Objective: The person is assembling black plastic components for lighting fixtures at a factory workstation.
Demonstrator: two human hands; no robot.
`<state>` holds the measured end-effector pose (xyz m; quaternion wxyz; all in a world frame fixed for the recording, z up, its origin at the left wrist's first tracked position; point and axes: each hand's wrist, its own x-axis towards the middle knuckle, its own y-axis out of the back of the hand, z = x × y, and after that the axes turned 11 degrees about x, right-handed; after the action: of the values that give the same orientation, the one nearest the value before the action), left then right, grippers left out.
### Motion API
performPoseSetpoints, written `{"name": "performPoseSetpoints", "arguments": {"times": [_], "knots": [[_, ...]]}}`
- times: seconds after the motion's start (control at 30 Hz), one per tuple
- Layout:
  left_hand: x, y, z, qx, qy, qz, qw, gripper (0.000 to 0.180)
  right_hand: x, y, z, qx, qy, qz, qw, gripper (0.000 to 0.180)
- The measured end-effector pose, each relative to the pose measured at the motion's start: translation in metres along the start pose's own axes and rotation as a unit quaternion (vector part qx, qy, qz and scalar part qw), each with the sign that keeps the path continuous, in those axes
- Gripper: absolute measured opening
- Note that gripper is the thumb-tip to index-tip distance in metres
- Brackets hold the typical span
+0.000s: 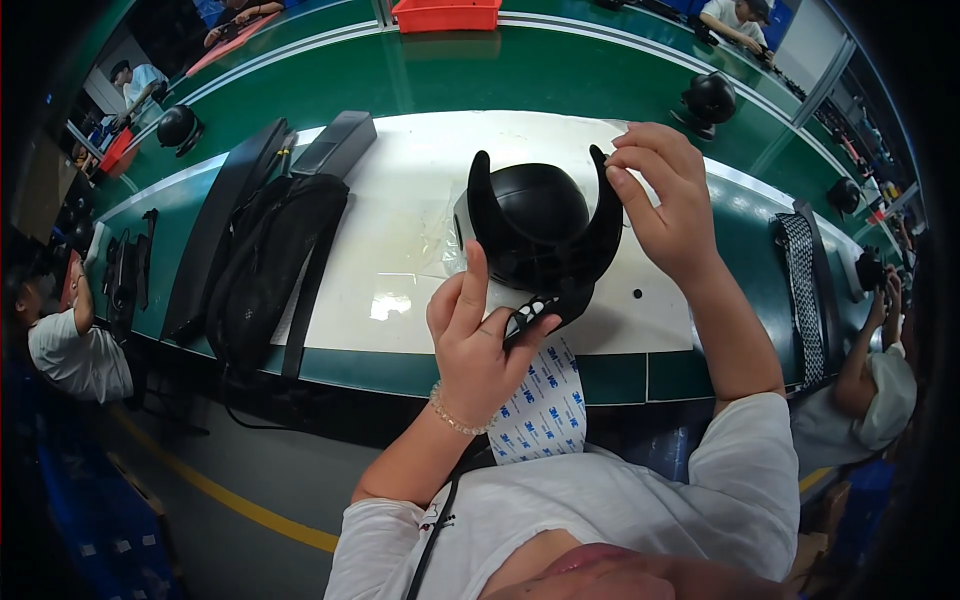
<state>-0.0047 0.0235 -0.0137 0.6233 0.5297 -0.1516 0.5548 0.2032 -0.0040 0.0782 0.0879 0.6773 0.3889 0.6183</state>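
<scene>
In front of me on a white sheet (440,150) sits a glossy black dome (540,205), shaped like a small helmet. Before it stands a curved black U-shaped piece (600,235), its two horns pointing up. My right hand (660,195) pinches the tip of the right horn between thumb and fingers. Lower down, my left hand (475,330) has thumb and fingers closed around the piece's lower end, beside a black-and-white patterned part (530,315). Its index finger sticks up. The underside of the U-shaped piece is hidden.
A release-paper strip with blue print (545,405) hangs over the table edge. Black bags (275,270) and a grey box (340,140) lie left; a checkered strap (800,280) lies right. A small black disc (637,294) sits nearby. A red bin (445,14) and co-workers surround the bench.
</scene>
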Motion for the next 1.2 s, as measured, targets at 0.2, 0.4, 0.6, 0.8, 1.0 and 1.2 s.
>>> {"name": "performPoseSetpoints", "arguments": {"times": [0.2, 0.4, 0.6, 0.8, 1.0, 1.2], "knots": [[0.000, -0.001, 0.001, 0.001, 0.001, 0.004, 1.000, 0.030, 0.001, 0.000, -0.002, -0.078, 0.054, 0.018, 0.995, 0.005], [0.001, -0.003, 0.001, 0.006, 0.003, -0.006, 1.000, 0.031, -0.003, 0.007, -0.005, -0.146, 0.092, -0.010, 0.985, 0.010], [0.001, -0.002, 0.001, 0.010, -0.012, -0.003, 1.000, 0.031, -0.008, 0.012, -0.020, -0.239, 0.123, -0.075, 0.960, 0.021], [0.000, -0.001, 0.003, 0.014, -0.010, -0.001, 1.000, 0.031, 0.000, 0.022, 0.001, 0.171, -0.187, -0.023, 0.967, 0.027], [0.003, -0.001, 0.004, 0.010, -0.016, -0.005, 1.000, 0.031, 0.013, 0.006, 0.032, 0.535, -0.401, -0.208, 0.714, 0.036], [-0.003, 0.009, 0.001, -0.009, -0.034, -0.019, 0.999, 0.026, 0.020, 0.010, 0.023, 0.559, -0.419, -0.204, 0.686, 0.017]]}}
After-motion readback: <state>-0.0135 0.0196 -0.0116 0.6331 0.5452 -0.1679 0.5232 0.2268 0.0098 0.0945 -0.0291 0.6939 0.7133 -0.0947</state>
